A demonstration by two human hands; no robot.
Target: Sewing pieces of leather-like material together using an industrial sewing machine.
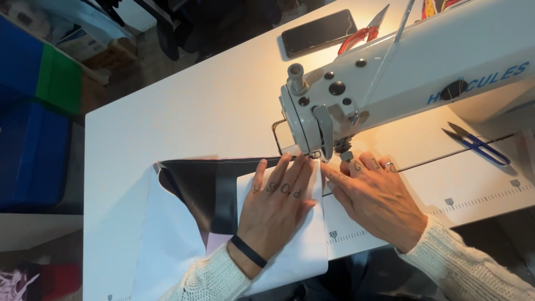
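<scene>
Pressing flat — both hands open: left hand on white fabric, right hand beside presser foot; table bare beyond.

A white cloth lies flat on the table, on top of a black cloth. Its top edge sits right under the sewing machine's needle.

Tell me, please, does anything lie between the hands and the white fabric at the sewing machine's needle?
Nothing visible does: the left hand lies flat on the white fabric, and the right hand rests beside it, fingertips by the presser foot.
</scene>
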